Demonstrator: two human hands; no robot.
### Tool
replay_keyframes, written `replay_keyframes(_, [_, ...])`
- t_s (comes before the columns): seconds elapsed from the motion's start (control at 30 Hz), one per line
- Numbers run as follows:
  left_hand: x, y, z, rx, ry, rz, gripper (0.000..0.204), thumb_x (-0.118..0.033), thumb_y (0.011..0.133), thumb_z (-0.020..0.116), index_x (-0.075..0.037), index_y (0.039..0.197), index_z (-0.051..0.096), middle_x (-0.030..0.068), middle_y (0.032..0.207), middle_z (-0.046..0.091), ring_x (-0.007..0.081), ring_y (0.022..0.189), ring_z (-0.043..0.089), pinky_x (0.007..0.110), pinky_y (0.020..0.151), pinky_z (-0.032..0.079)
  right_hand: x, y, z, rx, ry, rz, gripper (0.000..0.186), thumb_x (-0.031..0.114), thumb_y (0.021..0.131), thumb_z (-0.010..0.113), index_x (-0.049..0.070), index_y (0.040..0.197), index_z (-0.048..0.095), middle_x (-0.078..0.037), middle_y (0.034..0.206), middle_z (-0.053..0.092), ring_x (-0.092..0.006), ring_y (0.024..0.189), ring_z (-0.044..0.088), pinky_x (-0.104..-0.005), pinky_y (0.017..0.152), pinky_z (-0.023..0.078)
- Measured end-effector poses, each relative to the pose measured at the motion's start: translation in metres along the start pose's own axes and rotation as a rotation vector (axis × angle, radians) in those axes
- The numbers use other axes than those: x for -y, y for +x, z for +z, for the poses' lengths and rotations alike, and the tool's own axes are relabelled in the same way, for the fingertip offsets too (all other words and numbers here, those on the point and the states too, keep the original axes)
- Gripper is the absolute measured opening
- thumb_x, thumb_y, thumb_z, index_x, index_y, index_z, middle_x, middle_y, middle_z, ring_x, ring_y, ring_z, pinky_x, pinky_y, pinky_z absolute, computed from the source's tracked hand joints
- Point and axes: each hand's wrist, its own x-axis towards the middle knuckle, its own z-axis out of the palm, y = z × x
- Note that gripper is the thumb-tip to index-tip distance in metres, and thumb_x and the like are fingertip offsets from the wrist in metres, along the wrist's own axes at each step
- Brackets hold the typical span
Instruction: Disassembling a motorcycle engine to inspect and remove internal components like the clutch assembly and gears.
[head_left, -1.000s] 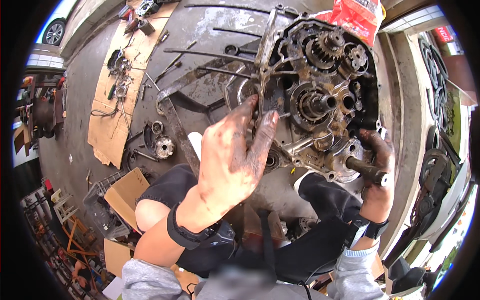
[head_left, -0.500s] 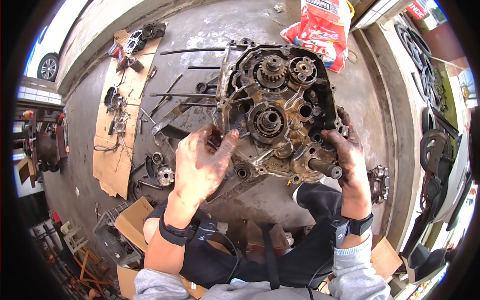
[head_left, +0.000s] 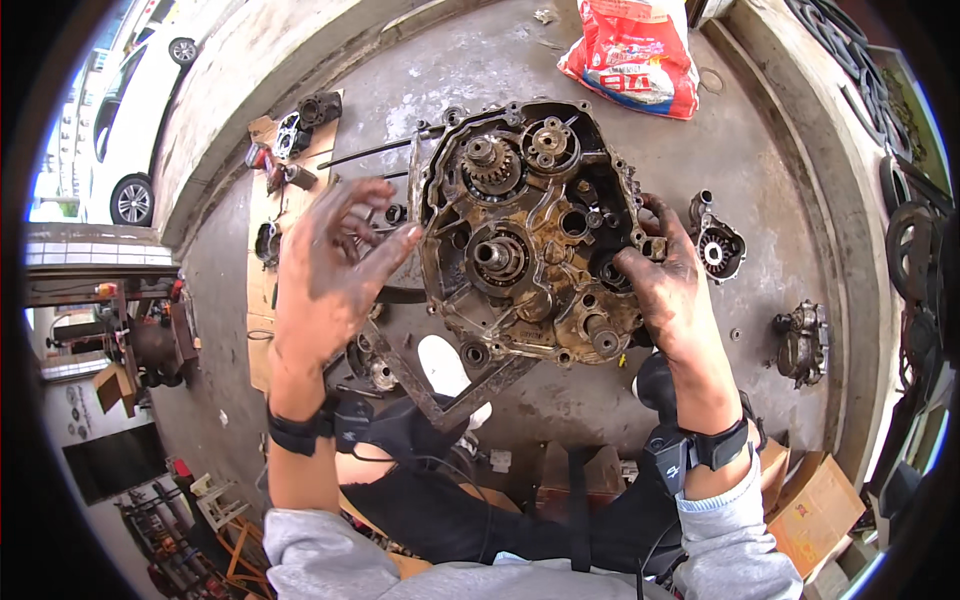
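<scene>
A greasy engine crankcase [head_left: 550, 285] stands in front of me, its inner side facing up toward me. On it I see a toothed gear [head_left: 490, 168], a bearing with a shaft end [head_left: 497, 256] and a thick shaft [head_left: 602, 335] low on the right. Long studs [head_left: 372, 150] stick out behind its left side. My right hand [head_left: 672, 290] grips the right edge, thumb over the rim and fingers behind. Off the left edge, my left hand [head_left: 330, 265] is raised with fingers apart and bent, holding nothing. Both hands are blackened with grease.
A metal stand [head_left: 440, 405] shows under the crankcase. Cardboard [head_left: 262, 340] with engine parts lies at left. Beyond is a red-and-white bag [head_left: 640, 65]. A metal cover [head_left: 715, 250] and another engine part [head_left: 803, 345] lie at right. A cardboard box [head_left: 815, 510] stands near my right arm.
My left hand has come off the crankcase's left edge and moved left and up, its fingers spreading. The crankcase has tilted a little, with my right hand still on it. The view has shifted.
</scene>
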Motion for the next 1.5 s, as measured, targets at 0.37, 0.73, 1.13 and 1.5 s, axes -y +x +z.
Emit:
replay_keyframes(0.37, [-0.028, 0.099, 0.018, 0.373, 0.629, 0.626, 0.051, -0.030, 0.077, 0.086, -0.003, 0.117, 0.069, 0.0133, 0.113, 0.071, 0.0237, 0.088, 0.068, 0.035, 0.084, 0.052, 0.002, -0.001, -0.001, -0.011, 0.029, -0.115, 0.053, 0.014, 0.080, 0.062, -0.010, 0.126, 0.051, -0.032, 0.106, 0.067, -0.0447, 0.102, 0.067, -0.0452, 0.094, 0.049])
replay_keyframes(0.73, [-0.034, 0.097, 0.017, 0.417, 0.417, 0.433, 0.046, -0.014, 0.075, 0.087, 0.001, 0.114, 0.069, 0.0086, 0.086, 0.071, 0.0136, 0.072, 0.061, 0.029, 0.067, 0.051, -0.003, -0.002, 0.001, -0.031, -0.007, -0.138, 0.060, 0.016, 0.082, 0.062, -0.007, 0.136, 0.049, -0.024, 0.109, 0.069, -0.0269, 0.090, 0.067, -0.0373, 0.087, 0.051])
replay_keyframes(1.13, [-0.044, 0.115, 0.024, 0.568, 0.594, 0.519, 0.044, -0.019, 0.072, 0.084, 0.001, 0.108, 0.068, 0.0167, 0.086, 0.071, 0.0309, 0.080, 0.067, 0.038, 0.079, 0.052, -0.001, -0.002, 0.002, -0.041, -0.052, -0.105, 0.060, 0.015, 0.082, 0.063, -0.010, 0.135, 0.050, -0.028, 0.112, 0.068, -0.0329, 0.098, 0.068, -0.0394, 0.090, 0.051])
replay_keyframes(1.5, [-0.043, 0.122, 0.027, 0.649, 0.630, 0.103, 0.044, -0.030, 0.079, 0.083, 0.002, 0.105, 0.072, 0.0091, 0.066, 0.066, 0.0181, 0.059, 0.062, 0.032, 0.058, 0.047, 0.002, -0.003, 0.003, -0.069, -0.122, -0.092, 0.062, 0.019, 0.082, 0.064, -0.011, 0.134, 0.050, -0.031, 0.116, 0.067, -0.0422, 0.113, 0.065, -0.0421, 0.099, 0.048])
